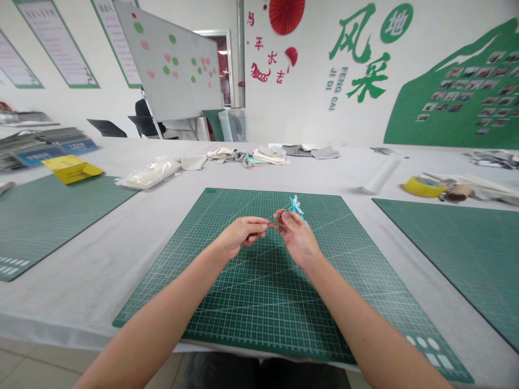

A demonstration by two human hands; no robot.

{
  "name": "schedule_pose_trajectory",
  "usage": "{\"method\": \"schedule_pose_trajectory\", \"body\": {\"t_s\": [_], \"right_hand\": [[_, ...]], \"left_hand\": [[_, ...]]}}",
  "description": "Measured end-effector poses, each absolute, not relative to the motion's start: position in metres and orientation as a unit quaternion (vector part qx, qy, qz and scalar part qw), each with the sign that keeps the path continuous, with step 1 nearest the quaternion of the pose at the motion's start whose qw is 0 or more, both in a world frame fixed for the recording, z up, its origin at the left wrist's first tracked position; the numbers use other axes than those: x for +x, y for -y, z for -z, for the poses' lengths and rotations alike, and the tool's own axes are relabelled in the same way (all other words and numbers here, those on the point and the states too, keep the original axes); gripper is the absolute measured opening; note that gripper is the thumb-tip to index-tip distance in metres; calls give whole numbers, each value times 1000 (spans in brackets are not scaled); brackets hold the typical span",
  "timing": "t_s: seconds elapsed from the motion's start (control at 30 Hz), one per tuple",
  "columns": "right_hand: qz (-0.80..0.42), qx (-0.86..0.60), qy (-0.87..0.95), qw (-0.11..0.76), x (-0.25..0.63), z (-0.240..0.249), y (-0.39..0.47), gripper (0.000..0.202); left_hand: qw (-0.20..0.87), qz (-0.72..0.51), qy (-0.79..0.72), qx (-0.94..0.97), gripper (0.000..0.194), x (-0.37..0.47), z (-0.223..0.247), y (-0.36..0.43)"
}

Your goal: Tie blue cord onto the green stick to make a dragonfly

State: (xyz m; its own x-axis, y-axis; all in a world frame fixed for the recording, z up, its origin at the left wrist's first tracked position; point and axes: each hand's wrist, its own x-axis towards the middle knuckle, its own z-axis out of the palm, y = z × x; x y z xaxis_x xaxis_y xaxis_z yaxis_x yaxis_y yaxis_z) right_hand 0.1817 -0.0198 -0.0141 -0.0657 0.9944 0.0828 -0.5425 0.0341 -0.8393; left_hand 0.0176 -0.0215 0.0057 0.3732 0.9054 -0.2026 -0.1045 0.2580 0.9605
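A small blue and white flower (297,206) on a thin green stem (276,218) is held up over the middle green cutting mat (259,292). My left hand (243,235) pinches the lower end of the stem between thumb and fingers. Close beside it, my right hand (297,235) grips the stem just below the flower head, which sticks out past its fingertips. Both hands are near the far half of the mat, above its surface.
Two more cutting mats lie at the left (68,216) and right (458,248). A yellow packet (71,168), a clear plastic bag (151,173), folded cloths (270,155), a white roll (381,174) and yellow tape (424,186) lie farther back on the white-covered table (194,181).
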Motion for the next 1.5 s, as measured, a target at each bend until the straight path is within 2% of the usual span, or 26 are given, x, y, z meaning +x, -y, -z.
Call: {"method": "schedule_pose_trajectory", "body": {"t_s": [0.2, 0.4, 0.73, 1.07, 1.23, 1.5], "right_hand": [[-601, -320, 395, 616, 184, 12, 19, 19], [-630, -303, 370, 612, 182, 9, 21, 23], [-596, -320, 386, 628, 184, 11, 19, 19], [-654, -331, 450, 510, 166, 14, 35, 23], [-646, -392, 418, 505, 167, 16, 33, 29], [-634, -409, 387, 529, 170, 12, 32, 30]], "left_hand": [[676, -368, -417, 484, 28, 18, -10, 23], [685, -378, -411, 467, 28, 16, -7, 20], [689, -370, -406, 473, 29, 17, -4, 20], [616, -420, -453, 488, 27, 24, 0, 21], [622, -433, -450, 472, 26, 25, 3, 20], [665, -465, -391, 434, 24, 27, 8, 19]]}}
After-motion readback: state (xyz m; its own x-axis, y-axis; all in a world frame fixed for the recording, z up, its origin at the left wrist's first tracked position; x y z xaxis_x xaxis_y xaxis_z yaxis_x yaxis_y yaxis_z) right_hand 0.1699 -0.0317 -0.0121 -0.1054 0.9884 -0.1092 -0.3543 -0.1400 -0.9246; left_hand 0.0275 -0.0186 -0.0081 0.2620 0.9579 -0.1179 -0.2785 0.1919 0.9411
